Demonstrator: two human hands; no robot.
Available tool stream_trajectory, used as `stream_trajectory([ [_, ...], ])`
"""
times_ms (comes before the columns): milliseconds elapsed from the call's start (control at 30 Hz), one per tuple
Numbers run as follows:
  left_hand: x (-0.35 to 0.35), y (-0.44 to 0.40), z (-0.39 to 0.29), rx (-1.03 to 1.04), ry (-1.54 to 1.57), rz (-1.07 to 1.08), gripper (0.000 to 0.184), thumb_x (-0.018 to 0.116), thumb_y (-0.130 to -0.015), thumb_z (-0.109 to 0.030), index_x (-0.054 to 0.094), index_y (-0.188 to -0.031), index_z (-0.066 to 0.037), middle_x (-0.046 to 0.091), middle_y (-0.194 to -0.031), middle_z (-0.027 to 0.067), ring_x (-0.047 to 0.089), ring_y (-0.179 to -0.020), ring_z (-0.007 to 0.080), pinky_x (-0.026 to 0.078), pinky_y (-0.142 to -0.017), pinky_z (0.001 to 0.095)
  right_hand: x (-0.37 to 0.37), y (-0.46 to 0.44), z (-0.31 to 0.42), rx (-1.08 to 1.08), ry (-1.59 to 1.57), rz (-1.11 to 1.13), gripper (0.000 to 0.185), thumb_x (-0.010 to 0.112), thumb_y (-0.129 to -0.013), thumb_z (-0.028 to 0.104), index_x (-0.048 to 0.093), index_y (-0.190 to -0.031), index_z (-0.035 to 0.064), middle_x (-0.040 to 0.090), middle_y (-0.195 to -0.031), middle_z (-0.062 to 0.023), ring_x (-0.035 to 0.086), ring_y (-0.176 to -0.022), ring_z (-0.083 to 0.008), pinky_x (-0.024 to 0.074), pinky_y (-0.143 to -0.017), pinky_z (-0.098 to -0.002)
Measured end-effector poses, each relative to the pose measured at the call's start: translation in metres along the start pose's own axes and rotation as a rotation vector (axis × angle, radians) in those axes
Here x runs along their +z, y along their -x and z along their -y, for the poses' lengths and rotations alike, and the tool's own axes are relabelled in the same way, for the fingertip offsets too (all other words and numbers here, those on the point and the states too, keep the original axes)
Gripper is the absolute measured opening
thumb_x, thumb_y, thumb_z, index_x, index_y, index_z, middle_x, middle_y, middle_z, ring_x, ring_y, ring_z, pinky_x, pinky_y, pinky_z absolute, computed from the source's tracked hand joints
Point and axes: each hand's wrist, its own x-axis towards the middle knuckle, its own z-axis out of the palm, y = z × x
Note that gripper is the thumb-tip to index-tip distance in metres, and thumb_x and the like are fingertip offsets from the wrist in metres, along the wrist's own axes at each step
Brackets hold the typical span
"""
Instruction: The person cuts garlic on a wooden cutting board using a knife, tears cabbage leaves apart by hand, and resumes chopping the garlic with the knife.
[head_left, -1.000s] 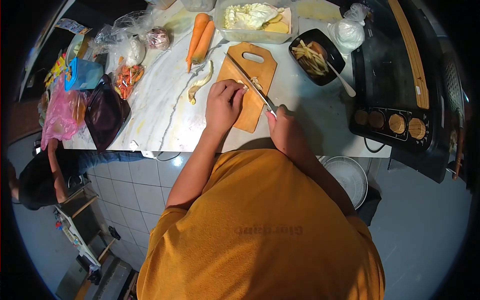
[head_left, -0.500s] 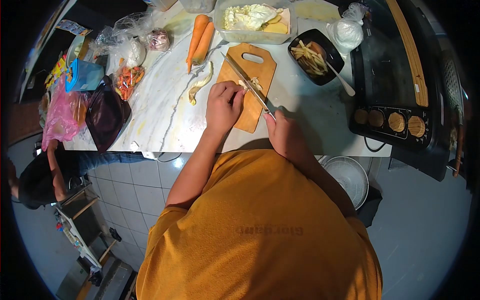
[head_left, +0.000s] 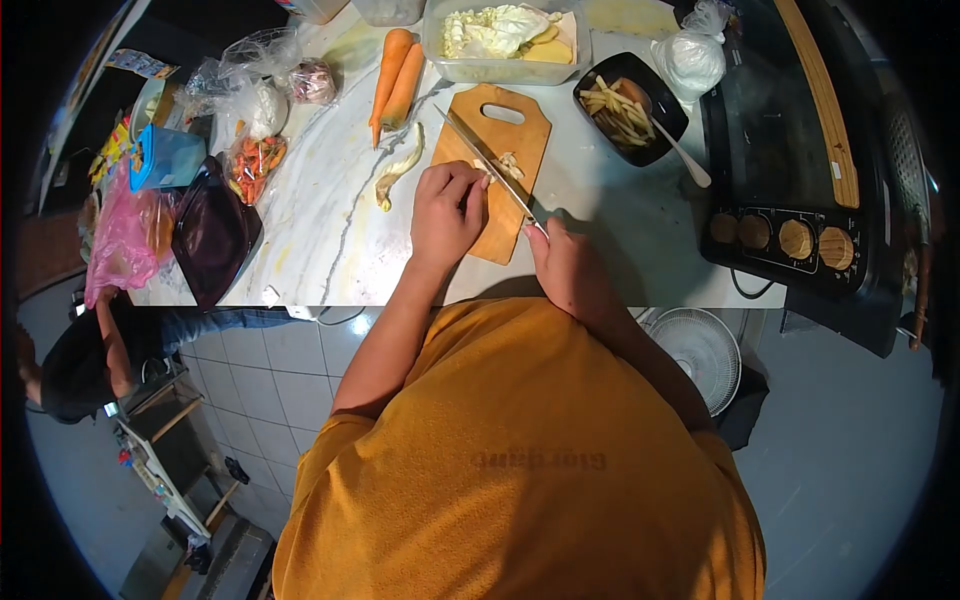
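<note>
My right hand (head_left: 572,268) is closed round the handle of a kitchen knife (head_left: 485,152). The long blade slants up and left across a wooden cutting board (head_left: 515,140). Left of the blade, my left hand (head_left: 447,212) rests on the board with curled fingers, pinching a small pale piece of food whose kind is mostly hidden. Small pale cut pieces (head_left: 510,165) lie just right of the blade. Beside the board on the left are a curved pale-yellow vegetable strip (head_left: 400,170) and two carrots (head_left: 393,85).
Behind the board stands a plastic container (head_left: 500,70) of cut vegetables. A black bowl (head_left: 664,110) with pale sticks and a spoon is at right, near a black appliance (head_left: 760,180) with wooden knobs. Bagged produce (head_left: 257,165) lies left. Another person's arm (head_left: 115,345) shows at far left.
The knife blade has shifted slightly left, close to my left fingertips. More of the cut pieces now show on its right side. Both hands stay nearly in place.
</note>
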Motion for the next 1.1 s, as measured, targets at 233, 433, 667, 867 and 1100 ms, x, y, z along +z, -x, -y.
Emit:
stream_trajectory([
  [233,0.001,0.001,0.001,-0.006,-0.009,0.004,0.004,0.070,-0.084,-0.003,0.070,-0.088,-0.001,0.063,-0.088,0.0114,0.059,-0.088,0.0309,0.048,-0.078,0.0392,0.003,-0.003,-0.003,0.001,0.013,0.007,0.036,0.056,-0.100,0.031,0.056,-0.087,-0.0023,0.062,-0.069,-0.0280,0.062,-0.069,-0.0485,0.0493,-0.058,-0.0528],
  [433,0.000,0.000,0.000,-0.026,-0.035,-0.011,0.005,0.072,-0.083,-0.003,0.071,-0.088,-0.001,0.061,-0.087,0.0104,0.058,-0.087,0.0302,0.048,-0.077,0.0388,-0.001,-0.005,0.000,0.034,0.050,0.053,0.035,0.056,-0.100,0.031,0.056,-0.088,-0.0017,0.063,-0.071,-0.0274,0.063,-0.071,-0.0479,0.0504,-0.060,-0.0527],
  [667,0.002,0.001,0.001,-0.017,-0.029,-0.012,0.005,0.073,-0.083,-0.003,0.071,-0.087,-0.001,0.060,-0.087,0.0101,0.058,-0.085,0.0294,0.049,-0.074,0.0388,0.000,-0.008,0.000,0.028,0.073,0.048,0.035,0.060,-0.098,0.031,0.056,-0.087,-0.0017,0.064,-0.070,-0.0264,0.065,-0.070,-0.0461,0.0520,-0.059,-0.0515],
  [867,0.000,0.000,-0.002,-0.010,-0.051,-0.013,0.006,0.074,-0.082,-0.003,0.072,-0.087,-0.002,0.060,-0.088,0.0110,0.060,-0.081,0.0287,0.049,-0.071,0.0367,0.000,-0.010,0.001,0.043,0.066,0.066,0.034,0.059,-0.099,0.030,0.056,-0.087,-0.0021,0.064,-0.071,-0.0271,0.065,-0.071,-0.0463,0.0521,-0.059,-0.0516],
  [1100,0.000,-0.001,-0.002,-0.013,-0.032,-0.001,0.007,0.072,-0.080,-0.001,0.070,-0.087,-0.001,0.058,-0.086,0.0110,0.059,-0.083,0.0299,0.049,-0.071,0.0392,0.001,-0.014,-0.005,0.044,0.097,0.092,0.036,0.059,-0.098,0.033,0.057,-0.088,-0.0018,0.066,-0.074,-0.0267,0.066,-0.072,-0.0463,0.0534,-0.061,-0.0514],
])
